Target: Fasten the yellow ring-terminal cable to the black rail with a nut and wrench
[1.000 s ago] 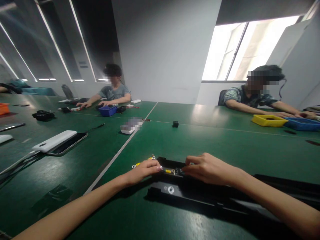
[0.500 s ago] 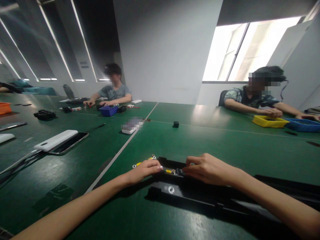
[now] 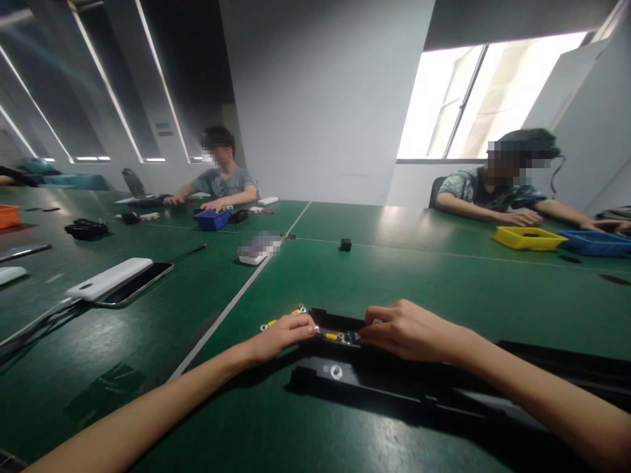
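Note:
Above a long black channel-shaped housing (image 3: 345,320), my left hand (image 3: 288,334) pinches one end of a short yellow-sleeved wire with a ring terminal (image 3: 331,336). That ring end points right, beside a small dark part (image 3: 351,337). My right hand (image 3: 404,334) is closed with its fingertips at this dark part; the hand hides most of what it grips. Another yellow-sleeved wire with ring terminals (image 3: 271,324) lies behind my left hand. Nearer to me is a second black channel piece (image 3: 315,379) with a pale round spot inside.
A white power bank (image 3: 111,278) and a phone (image 3: 140,284) with cables lie left. Farther off are a small black block (image 3: 346,244), a blue-violet bin (image 3: 211,220), a yellow bin (image 3: 528,239) and a blue bin (image 3: 596,244). Two people sit across the green table (image 3: 276,276).
My hands hold nearly the same pose. The person at right has drawn a hand back from the yellow bin, and the person at left has a hand at the blue-violet bin.

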{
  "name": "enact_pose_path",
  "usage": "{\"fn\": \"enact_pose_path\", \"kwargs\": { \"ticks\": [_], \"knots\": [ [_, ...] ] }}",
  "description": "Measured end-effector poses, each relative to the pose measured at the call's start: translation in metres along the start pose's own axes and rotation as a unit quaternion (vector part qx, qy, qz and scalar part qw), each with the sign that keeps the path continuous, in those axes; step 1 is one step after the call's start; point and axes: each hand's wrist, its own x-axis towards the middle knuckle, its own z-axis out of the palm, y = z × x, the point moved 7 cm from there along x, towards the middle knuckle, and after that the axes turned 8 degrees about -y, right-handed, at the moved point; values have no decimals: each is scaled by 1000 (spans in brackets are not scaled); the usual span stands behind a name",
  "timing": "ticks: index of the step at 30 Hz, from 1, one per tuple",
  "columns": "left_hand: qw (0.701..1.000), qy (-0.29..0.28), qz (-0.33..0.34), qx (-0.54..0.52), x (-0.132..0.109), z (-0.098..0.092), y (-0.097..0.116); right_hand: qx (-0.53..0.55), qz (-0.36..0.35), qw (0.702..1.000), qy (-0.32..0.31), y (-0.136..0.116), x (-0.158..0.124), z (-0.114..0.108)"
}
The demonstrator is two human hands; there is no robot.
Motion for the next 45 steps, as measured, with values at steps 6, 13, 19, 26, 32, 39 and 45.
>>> {"fn": "enact_pose_path", "kwargs": {
  "ticks": [6,13,19,26,32,39,45],
  "knots": [
    [1000,1,-1,3,0,0,0,-14,12,1000,7,2,0,0],
    [1000,4,2,-3,0,-1,-5,14,22,1000,-3,2,3,3],
    [1000,10,3,-6,1,-3,-9,55,22,998,-7,1,6,6],
    [1000,16,-2,-4,2,-3,-11,81,29,996,-18,0,6,7],
    [1000,23,-1,-14,2,-1,-10,86,43,995,-16,0,6,10],
    [999,35,-1,-24,3,-1,-11,114,40,992,-24,2,6,13],
    [999,41,5,-25,5,-3,-10,121,11,992,-41,4,9,12]
  ]
}}
